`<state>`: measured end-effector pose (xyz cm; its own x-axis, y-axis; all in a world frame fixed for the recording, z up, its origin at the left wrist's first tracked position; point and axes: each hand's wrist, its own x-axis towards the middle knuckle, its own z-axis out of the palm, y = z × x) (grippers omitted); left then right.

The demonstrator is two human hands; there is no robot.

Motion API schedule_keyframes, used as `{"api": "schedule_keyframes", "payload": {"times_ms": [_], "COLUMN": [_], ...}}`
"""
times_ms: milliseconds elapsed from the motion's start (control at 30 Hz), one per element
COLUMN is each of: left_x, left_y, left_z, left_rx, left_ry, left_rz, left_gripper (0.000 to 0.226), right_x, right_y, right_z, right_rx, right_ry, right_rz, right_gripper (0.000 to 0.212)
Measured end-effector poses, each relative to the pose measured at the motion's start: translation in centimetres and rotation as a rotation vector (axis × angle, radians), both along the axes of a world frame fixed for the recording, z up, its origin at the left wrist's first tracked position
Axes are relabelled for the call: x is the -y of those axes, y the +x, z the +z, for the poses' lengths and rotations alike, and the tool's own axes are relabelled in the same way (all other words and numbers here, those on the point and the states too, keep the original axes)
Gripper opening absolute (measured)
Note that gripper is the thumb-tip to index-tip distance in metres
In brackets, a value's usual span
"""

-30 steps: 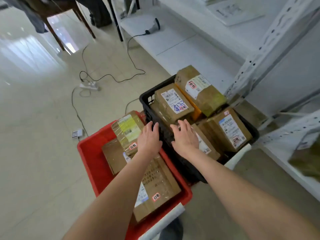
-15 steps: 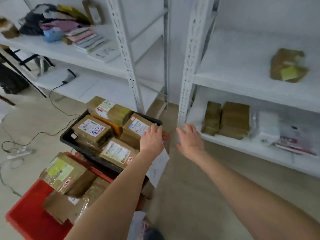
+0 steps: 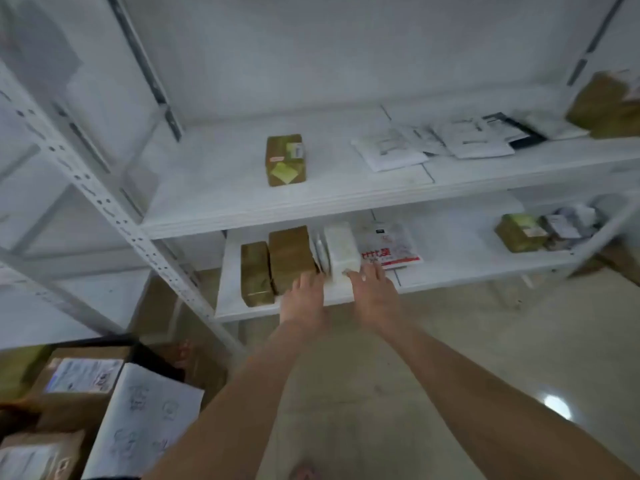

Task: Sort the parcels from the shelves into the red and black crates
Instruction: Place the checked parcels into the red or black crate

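1. Head view puts both hands at the front of the lower shelf (image 3: pixel 242 308). My left hand (image 3: pixel 302 299) has its fingers (image 3: pixel 305 278) loosely stretched onto the near end of the big brown parcel (image 3: pixel 289 252). My right hand (image 3: pixel 373 292) has its fingers (image 3: pixel 365 270) spread at the near end of the white parcel (image 3: pixel 341 247). Neither hand grips anything yet.
2. Those two parcels lie side by side. A small brown parcel (image 3: pixel 254 271) sits just to their left and a red-printed bag (image 3: pixel 391 247) just to their right.
3. Main risk, as I judge it, is lifting one parcel per hand. Each hand reaches only a near end, so a parcel could tip and slip to the floor.
4. What looks like a thin white packet (image 3: pixel 320 252) stands wedged between the two and may be dragged out with them.
5. Pulling the white parcel could also drag the bag over the shelf edge.
6. Sorting could go wrong too: no label faces me on either parcel, so I cannot tell which crate each belongs in.
7. Motion blur softens the fingertips, so I cannot tell whether they actually touch.
8. Only a dark rim of the black crate (image 3: pixel 104 341) shows at lower left, and the red crate is out of view.
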<state>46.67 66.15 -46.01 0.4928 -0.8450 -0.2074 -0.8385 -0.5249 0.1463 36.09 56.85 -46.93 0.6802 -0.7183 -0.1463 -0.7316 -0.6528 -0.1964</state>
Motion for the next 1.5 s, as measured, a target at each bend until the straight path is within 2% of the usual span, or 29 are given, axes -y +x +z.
{"api": "schedule_keyframes", "payload": {"times_ms": [167,433,633,900,1200,1367,1500], "left_x": [9.0,23.9,30.9,37.5,42.7,43.8,43.0], "left_y": [-4.4,-7.6,-8.0,-9.5,-10.8,-9.0,-6.9], "left_z": [-1.2,-4.2,-7.4,-12.1,-21.1,-26.8,-30.6], "left_rx": [-0.011,0.002,-0.004,-0.044,-0.084,-0.091,-0.084], "left_ry": [0.031,0.021,0.108,0.165,0.209,0.175,0.149], "left_rz": [-0.159,-0.324,-0.356,-0.257,0.009,0.112,0.206], "left_gripper": [0.073,0.076,0.079,0.074,0.074,0.072,0.07], "right_x": [7.0,20.4,27.2,35.5,43.2,44.9,45.8], "right_y": [-5.5,-10.5,-11.5,-12.0,-11.4,-8.5,-5.6], "right_z": [-1.2,-2.9,-6.0,-11.7,-20.9,-27.1,-30.8], "right_rx": [-0.073,-0.066,-0.068,-0.095,-0.121,-0.024,0.111], "right_ry": [0.046,0.071,0.13,0.214,0.39,0.521,0.667], "right_rz": [-0.176,-0.337,-0.367,-0.316,-0.166,-0.253,-0.304], "right_gripper": [0.074,0.066,0.063,0.059,0.065,0.068,0.083]}}
